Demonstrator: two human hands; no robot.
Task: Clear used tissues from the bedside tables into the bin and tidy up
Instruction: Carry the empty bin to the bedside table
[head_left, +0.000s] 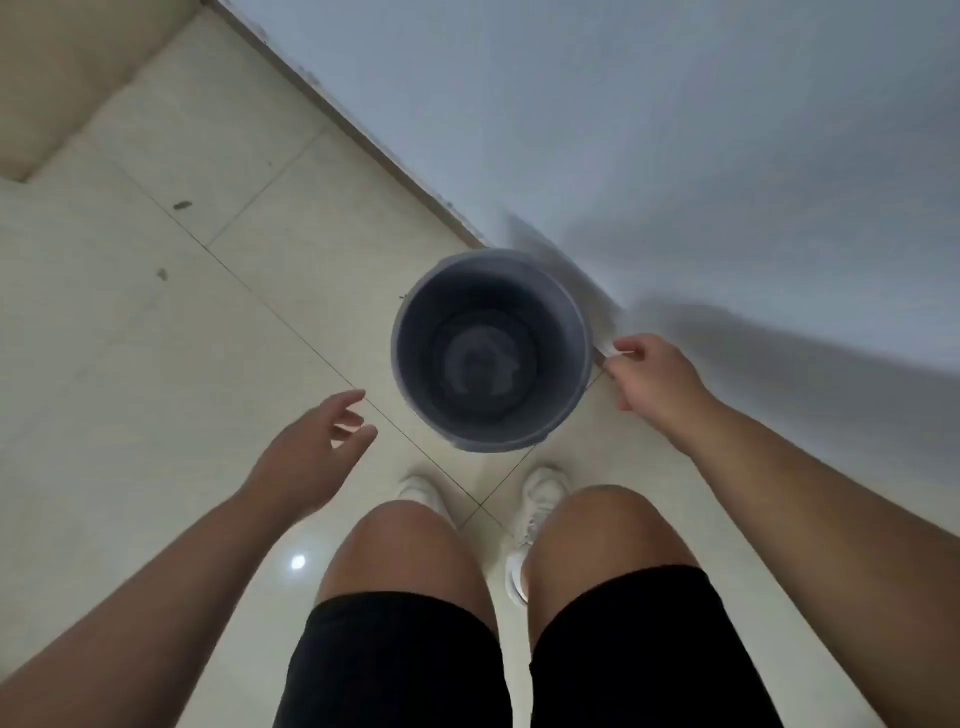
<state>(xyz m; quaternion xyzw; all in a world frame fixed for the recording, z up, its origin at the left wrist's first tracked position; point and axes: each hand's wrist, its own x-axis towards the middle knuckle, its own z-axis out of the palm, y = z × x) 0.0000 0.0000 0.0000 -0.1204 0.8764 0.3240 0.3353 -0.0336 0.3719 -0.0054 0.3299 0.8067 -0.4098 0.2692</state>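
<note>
A round grey bin stands on the tiled floor against the wall, straight ahead of my feet. Looking down into it, I make out a pale blurred shape at the bottom; what it is I cannot tell. My left hand hovers to the left of the bin with fingers spread and relaxed, holding nothing. My right hand is just right of the bin's rim, fingers loosely curled; a thin white sliver shows at its fingertips, too blurred to identify. No bedside table is in view.
A white wall with a brown skirting runs diagonally behind the bin. A beige piece of furniture fills the top left corner. My knees, black shorts and white shoes are below. Pale floor tiles spread to the left.
</note>
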